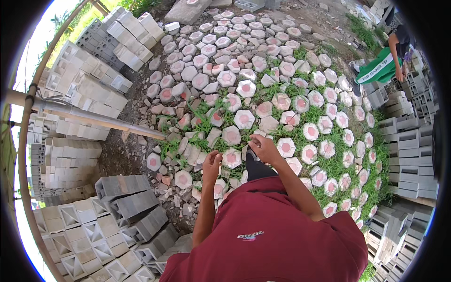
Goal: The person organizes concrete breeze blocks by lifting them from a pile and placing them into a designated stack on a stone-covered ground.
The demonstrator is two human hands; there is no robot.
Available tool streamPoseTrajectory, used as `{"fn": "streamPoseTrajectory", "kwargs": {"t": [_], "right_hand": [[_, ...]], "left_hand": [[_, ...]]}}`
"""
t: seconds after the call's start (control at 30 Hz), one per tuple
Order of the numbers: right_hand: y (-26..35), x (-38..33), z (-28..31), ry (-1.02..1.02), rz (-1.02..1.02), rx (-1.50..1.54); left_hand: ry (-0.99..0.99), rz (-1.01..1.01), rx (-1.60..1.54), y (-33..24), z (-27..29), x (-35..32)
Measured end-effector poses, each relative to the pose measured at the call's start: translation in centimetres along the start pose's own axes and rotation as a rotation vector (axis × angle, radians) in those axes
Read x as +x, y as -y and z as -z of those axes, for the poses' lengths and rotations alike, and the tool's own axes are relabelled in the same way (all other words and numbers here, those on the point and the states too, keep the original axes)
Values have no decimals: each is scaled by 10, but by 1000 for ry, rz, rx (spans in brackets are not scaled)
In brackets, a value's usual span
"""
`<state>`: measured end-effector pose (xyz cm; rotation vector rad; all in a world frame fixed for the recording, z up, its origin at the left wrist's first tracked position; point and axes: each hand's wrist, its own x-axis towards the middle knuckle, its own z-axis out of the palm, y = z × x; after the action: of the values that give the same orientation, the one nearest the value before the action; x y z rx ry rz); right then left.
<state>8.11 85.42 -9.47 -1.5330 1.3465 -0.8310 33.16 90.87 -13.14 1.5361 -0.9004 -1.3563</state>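
My left hand (212, 165) is raised in front of my body, its fingers curled in toward the thumb. Close by on the right, my right hand (264, 148) is also closed, fingertips bent toward the left hand. The two hands are apart; anything in their fingers is too small to make out. Below them lie hexagonal paving stones (244, 119), pale grey with pinkish-red centres. One paver (231, 158) shows between the hands. My shoe (252, 157) stands on the ground partly behind the right hand.
Grass (199, 120) and broken stone rubble (174, 197) fill gaps between the pavers. Stacked vent blocks (89, 230) and grey hollow blocks (131, 197) stand at left. A bamboo pole (103, 118) juts in from there. More blocks (408, 141) line the right, where another person (399, 42) bends over a green sack (378, 68).
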Motion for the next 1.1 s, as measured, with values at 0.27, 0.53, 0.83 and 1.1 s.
{"fn": "streamPoseTrajectory", "kwargs": {"t": [0.27,0.53,0.83,1.1], "right_hand": [[22,195,73,108,37,-96],[4,361,107,-35,-34,50],[-18,548,175,-312,-189,-22],[22,717,231,-495,-184,12]], "left_hand": [[14,-41,70,-87,-56,190],[6,-8,-11,-146,-109,361],[368,-10,122,-291,-172,648],[451,-125,386,-369,-221,847]]}}
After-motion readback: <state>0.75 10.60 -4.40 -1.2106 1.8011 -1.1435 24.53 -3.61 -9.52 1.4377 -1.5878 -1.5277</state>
